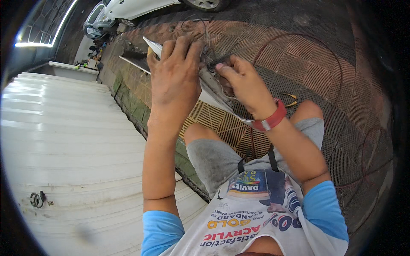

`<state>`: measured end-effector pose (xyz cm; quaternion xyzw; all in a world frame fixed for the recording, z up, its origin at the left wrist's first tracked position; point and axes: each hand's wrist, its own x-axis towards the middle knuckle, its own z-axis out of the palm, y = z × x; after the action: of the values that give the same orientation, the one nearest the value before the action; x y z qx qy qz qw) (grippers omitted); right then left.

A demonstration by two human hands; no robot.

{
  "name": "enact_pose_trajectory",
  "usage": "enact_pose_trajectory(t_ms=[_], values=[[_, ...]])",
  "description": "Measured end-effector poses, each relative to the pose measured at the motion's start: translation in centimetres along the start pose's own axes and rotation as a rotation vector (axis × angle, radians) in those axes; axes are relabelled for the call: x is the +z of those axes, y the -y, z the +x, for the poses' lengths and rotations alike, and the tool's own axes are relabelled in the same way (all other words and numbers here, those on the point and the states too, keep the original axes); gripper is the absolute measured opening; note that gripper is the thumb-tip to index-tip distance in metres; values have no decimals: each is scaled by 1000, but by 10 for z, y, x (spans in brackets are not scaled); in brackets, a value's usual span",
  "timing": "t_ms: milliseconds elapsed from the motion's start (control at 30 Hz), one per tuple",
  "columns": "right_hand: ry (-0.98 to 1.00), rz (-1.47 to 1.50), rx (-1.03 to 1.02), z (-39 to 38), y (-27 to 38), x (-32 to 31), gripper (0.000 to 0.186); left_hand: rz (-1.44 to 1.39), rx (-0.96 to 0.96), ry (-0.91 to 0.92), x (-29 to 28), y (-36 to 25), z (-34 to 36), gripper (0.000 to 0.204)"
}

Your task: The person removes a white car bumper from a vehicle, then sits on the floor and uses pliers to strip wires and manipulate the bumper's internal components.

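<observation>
My left hand [173,81] grips the upper edge of a long white panel-like part [209,96] that runs diagonally from upper left to lower right over my knees. My right hand [243,83], with a red band [270,119] on the wrist, pinches a bundle of dark wires [213,62] at the part's top side. The wires fan out above both hands. Most of the part is hidden behind my hands.
A white ribbed roll-up shutter [72,145] fills the left side. I sit on perforated floor tiles [299,64]. Yellow-handled pliers [290,99] lie by my right knee. A thin red cable [337,77] loops over the floor. Parked cars [128,10] stand at the top.
</observation>
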<state>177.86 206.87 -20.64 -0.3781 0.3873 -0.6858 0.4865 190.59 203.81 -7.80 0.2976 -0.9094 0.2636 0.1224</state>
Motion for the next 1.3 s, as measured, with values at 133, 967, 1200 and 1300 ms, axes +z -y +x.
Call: enact_pose_trajectory(t_ms=[133,967,1200,1300], values=[[242,302,407,1,29,-23,15,80,3,48,0,-4,-5,44],[0,49,87,-4,20,-27,13,136,51,103,-4,-12,5,40],[-274,365,-35,-14,-4,22,11,158,-2,144,-8,-13,13,39],[-317,151,-189,-8,-18,27,20,159,-4,138,-8,-12,12,37]])
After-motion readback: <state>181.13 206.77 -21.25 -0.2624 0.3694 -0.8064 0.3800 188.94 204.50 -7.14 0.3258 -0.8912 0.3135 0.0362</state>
